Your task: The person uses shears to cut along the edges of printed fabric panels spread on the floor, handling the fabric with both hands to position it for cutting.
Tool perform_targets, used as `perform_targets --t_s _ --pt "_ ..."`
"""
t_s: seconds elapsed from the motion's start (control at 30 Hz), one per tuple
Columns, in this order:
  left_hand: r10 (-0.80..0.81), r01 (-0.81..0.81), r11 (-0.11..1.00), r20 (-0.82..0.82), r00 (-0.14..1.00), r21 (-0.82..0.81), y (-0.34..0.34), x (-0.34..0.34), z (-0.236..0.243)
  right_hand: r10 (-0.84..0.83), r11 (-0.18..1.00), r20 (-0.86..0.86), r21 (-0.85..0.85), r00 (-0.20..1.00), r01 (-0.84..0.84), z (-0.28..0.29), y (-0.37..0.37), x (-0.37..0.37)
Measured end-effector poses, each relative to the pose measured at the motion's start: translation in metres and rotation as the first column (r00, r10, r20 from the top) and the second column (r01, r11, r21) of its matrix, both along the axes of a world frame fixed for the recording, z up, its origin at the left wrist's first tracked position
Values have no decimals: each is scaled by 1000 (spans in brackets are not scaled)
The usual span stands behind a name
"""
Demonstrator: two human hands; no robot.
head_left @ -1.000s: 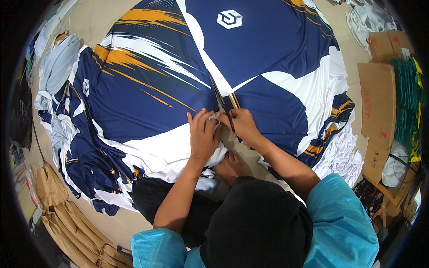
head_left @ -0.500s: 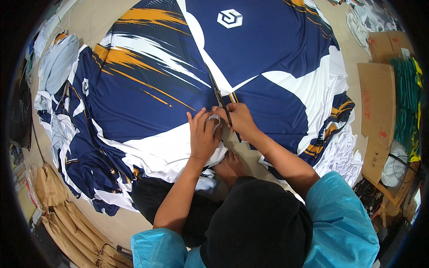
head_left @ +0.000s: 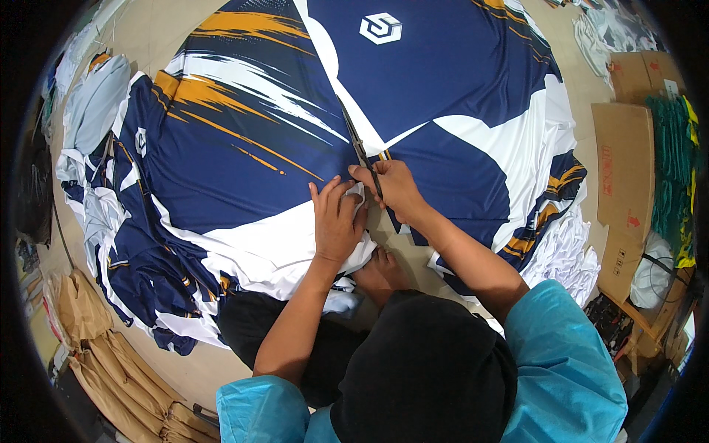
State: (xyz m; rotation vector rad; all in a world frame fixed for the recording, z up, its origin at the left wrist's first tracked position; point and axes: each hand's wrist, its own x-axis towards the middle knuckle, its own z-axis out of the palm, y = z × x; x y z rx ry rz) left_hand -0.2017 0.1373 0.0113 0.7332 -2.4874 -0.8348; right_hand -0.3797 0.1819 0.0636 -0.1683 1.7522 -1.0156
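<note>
A wide sheet of navy printed fabric (head_left: pixel 258 140) with white areas and orange streaks lies spread over the floor. My right hand (head_left: pixel 394 190) is closed round the handles of black scissors (head_left: pixel 360 146). Their long blades point away from me, along the line where the navy piece meets a white strip (head_left: pixel 353 111). To the left, my left hand (head_left: pixel 338 225) has bent fingers and thumb pinching the white edge of the fabric, close to the scissors' handles. Right of the cut lies another navy and white part (head_left: pixel 450 184). My fingers hide the scissors' handle loops.
A bare foot (head_left: pixel 380 277) rests just behind my hands. Crumpled printed cloth (head_left: pixel 159 273) lies at left, beside brown wrapped bundles (head_left: pixel 122 376). On the right are a white cloth heap (head_left: pixel 565 258), a cardboard box (head_left: pixel 622 199) and green folded material (head_left: pixel 668 170).
My right hand and the scissors have shifted slightly away from me, the blades sliding farther up the fabric. The white fabric loop at my left fingers looks flatter; that hand has barely moved.
</note>
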Motion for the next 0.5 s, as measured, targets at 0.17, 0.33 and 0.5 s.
perform_targets --t_s 0.17,0.33,0.5 --pt "0 0 1000 -1 1000 1 0 0 0 4 999 -2 43 1000 -4 1 -6 -2" --pt "2 -2 1000 0 1000 4 0 0 1 -9 998 -5 54 1000 9 -1 -7 0" --pt "3 -3 1000 3 1000 9 -1 -1 1 3 1000 -24 26 1000 -2 -4 -5 -1"
